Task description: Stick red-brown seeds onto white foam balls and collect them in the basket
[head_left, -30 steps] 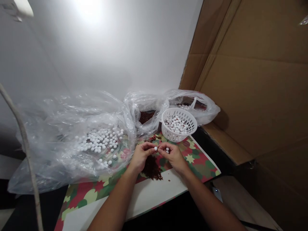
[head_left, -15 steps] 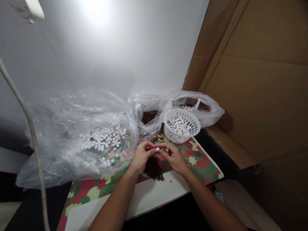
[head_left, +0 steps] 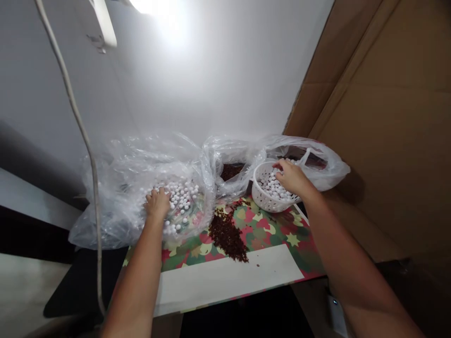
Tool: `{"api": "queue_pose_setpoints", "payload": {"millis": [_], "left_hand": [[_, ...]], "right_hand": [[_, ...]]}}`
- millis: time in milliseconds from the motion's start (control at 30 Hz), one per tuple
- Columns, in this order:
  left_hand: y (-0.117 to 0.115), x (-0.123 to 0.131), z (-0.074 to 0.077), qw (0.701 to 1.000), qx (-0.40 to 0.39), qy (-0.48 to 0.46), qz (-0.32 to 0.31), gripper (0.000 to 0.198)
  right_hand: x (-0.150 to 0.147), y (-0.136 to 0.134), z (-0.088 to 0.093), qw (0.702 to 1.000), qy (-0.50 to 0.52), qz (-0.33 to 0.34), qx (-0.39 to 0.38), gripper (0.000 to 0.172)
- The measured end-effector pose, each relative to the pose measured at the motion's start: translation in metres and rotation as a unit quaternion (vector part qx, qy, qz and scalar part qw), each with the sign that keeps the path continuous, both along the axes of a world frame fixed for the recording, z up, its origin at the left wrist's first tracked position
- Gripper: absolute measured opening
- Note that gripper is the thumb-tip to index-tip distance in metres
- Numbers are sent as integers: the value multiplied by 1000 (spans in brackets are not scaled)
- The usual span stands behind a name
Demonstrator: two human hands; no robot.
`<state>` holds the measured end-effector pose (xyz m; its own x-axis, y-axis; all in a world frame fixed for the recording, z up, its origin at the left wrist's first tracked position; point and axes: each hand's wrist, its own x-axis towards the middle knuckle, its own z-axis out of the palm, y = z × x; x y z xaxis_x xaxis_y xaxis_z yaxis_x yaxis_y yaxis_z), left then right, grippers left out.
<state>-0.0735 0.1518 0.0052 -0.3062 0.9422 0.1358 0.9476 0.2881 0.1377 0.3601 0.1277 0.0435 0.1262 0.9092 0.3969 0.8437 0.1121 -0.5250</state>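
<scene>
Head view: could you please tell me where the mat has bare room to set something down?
The white strip along the near edge is bare. A patterned patch is free between the red-brown pile and the white basket. The back is crowded: left hand in the bead bag, right hand over the basket.

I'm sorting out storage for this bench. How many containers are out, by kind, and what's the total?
Clear plastic bags: 3 (big left bag, middle bag, right bag)
White basket: 1
Total: 4 containers
</scene>
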Motion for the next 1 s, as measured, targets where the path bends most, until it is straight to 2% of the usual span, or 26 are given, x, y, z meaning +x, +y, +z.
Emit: {"api": "queue_pose_setpoints", "payload": {"millis": [100,200,300,400,500,567,600,633,667,733,800,833,900,1000], "left_hand": [[-4,6,-15,996,30,81,-16,49],[-10,10,-20,993,8,114,-35,49],[-10,5,-18,991,-12,124,-51,45],[-5,-3,-10,992,-9,119,-49,42],[2,-8,3,997,35,65,-28,39],[4,-3,14,995,83,-45,-24,33],[3,2,20,986,99,-133,-27,28],[0,10,26,962,105,-251,-34,24],[-6,20,32,915,106,-387,-32,23],[-21,46,41,776,37,-624,-87,21],[-40,76,43,642,-71,-750,-142,24],[-49,91,42,598,-124,-777,-155,27],[-62,118,32,541,-219,-793,-173,29],[-68,145,11,502,-290,-791,-196,37]], "right_hand": [[-3,-9,-5,999,-13,13,50,25],[-20,-45,1,991,61,32,119,21],[-40,-81,-1,988,96,93,75,22],[-58,-99,-24,990,3,134,-40,24],[-70,-97,-54,974,-162,97,-124,39],[-74,-92,-69,956,-243,96,-137,42],[-75,-89,-73,947,-274,103,-135,40],[-76,-86,-77,939,-299,109,-131,37],[-75,-84,-79,933,-318,115,-126,34],[-73,-81,-82,925,-340,124,-115,30],[-69,-79,-85,924,-343,135,-104,25],[-67,-79,-87,925,-339,140,-99,23],[-63,-79,-91,933,-316,150,-85,19],[-64,-80,-94,946,-276,155,-65,16]]}}
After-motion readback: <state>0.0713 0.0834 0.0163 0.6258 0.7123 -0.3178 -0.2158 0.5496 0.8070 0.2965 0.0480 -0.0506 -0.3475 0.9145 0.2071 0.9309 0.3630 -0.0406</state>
